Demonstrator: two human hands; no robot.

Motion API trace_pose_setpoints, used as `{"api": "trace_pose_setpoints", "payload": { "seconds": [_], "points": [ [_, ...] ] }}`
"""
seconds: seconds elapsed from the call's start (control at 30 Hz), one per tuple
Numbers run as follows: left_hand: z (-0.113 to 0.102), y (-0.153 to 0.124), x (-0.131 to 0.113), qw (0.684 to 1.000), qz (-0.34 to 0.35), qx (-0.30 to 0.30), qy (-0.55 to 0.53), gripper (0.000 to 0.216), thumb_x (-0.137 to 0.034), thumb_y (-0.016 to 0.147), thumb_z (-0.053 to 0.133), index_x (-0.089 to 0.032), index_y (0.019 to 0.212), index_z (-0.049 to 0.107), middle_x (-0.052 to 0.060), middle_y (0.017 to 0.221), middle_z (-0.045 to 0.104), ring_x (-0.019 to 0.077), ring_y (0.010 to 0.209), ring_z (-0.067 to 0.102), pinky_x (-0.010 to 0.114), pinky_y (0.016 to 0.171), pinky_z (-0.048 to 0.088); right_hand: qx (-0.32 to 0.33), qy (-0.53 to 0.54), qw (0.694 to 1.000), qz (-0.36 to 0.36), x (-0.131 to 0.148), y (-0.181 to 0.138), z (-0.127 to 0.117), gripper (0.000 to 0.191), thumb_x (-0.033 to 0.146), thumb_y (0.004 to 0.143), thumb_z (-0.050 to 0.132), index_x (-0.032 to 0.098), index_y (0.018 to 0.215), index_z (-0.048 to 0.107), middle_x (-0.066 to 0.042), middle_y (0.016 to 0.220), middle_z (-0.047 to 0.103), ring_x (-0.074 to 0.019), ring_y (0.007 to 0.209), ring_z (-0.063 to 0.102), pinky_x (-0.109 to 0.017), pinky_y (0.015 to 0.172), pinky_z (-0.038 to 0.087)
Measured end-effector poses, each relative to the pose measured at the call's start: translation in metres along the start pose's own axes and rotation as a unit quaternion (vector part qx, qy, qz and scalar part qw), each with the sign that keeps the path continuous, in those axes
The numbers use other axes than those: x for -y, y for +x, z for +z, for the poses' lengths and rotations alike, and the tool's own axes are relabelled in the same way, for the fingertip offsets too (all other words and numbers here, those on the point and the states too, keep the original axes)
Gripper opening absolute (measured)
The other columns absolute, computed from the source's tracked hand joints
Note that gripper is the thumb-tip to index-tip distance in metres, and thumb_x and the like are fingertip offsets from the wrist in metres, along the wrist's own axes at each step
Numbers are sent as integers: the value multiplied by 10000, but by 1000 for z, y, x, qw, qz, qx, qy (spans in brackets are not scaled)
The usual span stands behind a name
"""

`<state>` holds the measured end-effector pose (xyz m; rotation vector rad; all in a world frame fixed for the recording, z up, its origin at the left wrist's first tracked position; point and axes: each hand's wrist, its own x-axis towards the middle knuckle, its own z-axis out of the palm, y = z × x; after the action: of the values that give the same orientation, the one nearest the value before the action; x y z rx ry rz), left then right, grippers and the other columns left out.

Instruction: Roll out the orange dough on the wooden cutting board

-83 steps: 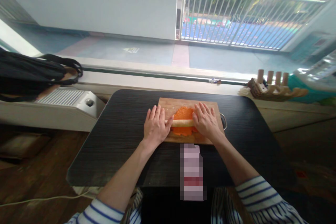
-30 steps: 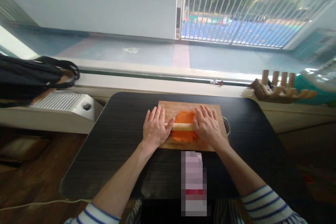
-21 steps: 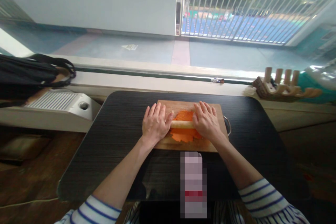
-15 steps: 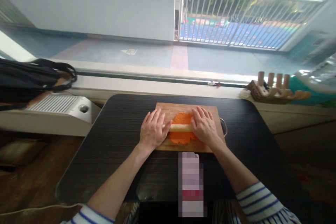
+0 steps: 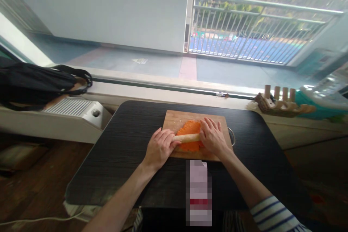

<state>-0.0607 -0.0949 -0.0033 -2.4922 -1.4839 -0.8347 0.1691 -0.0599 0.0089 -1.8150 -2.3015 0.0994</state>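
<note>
A pale wooden rolling pin [image 5: 188, 138] lies across a flattened sheet of orange dough [image 5: 189, 127], its left end a little lower than its right. The dough is on a wooden cutting board [image 5: 170, 117] with a metal handle at its right side. Around the pin's left end, my left hand [image 5: 160, 146] has its fingers curled and its thumb along the pin. My right hand [image 5: 213, 136] grips the right end, fingers bent over it and pointing forward. Both ends of the pin are hidden beneath my hands.
The board rests on a black table [image 5: 127, 130] beside a window sill. A black bag [image 5: 40, 85] lies on a white radiator-like unit [image 5: 78, 110] at left. On the sill at right stand a basket with wooden pegs [image 5: 280, 103] and a teal container [image 5: 323, 105].
My left hand has drawn back toward me and turned, and its fingers are more curled. The pin has tilted, left end nearer me. The camera view has shifted slightly.
</note>
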Motion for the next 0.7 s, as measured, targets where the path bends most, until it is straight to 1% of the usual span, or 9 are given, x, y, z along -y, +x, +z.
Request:
{"api": "trace_pose_setpoints", "payload": {
  "seconds": [0.1,0.2,0.27,0.33,0.43,0.57,0.7],
  "points": [
    [3,-5,0,1000,-26,6,1,386,-460,951,395,-182,941,662,71,1004,713,198,983,643,389,983,435,10,-22,999,-26,2,8,-1,453,266,943,286,149,1343,463,-150,1459,417,-275,1382,299,-633,1100,166],
    [8,-6,1,998,-48,18,22,387,-440,955,383,-163,954,654,107,1126,680,234,1089,602,412,997,423,14,-38,998,-39,3,18,1,465,256,933,292,159,1357,458,-139,1466,414,-273,1387,295,-646,1104,125],
    [11,-5,3,997,-59,21,44,396,-425,954,383,-133,1053,631,140,1232,628,264,1173,552,438,1021,398,11,-43,998,-38,3,23,3,469,249,924,303,168,1357,464,-128,1459,429,-262,1381,311,-617,1118,129],
    [13,-1,5,996,-66,27,59,433,-418,952,384,-106,1176,583,157,1294,585,280,1218,518,451,1039,377,7,-45,999,-30,3,27,5,473,252,917,313,177,1359,465,-119,1454,438,-255,1374,326,-592,1124,148],
    [15,7,9,994,-75,42,68,466,-412,951,373,-98,1247,548,153,1304,580,284,1222,514,447,1046,367,3,-42,999,-18,3,34,6,480,260,911,320,188,1364,461,-113,1459,433,-254,1372,329,-580,1123,168],
    [18,22,17,992,-93,48,68,477,-413,950,358,-100,1249,558,148,1271,605,281,1193,537,443,1031,383,18,-32,999,-9,5,48,5,497,263,907,321,187,1385,437,-115,1463,423,-256,1372,327,-574,1118,191],
    [20,33,22,990,-111,49,67,477,-411,952,343,-102,1226,581,143,1243,624,278,1169,554,431,1003,410,37,-24,999,2,6,59,3,497,274,915,309,190,1389,431,-122,1466,416,-267,1375,320,-594,1100,214]
  ]
}}
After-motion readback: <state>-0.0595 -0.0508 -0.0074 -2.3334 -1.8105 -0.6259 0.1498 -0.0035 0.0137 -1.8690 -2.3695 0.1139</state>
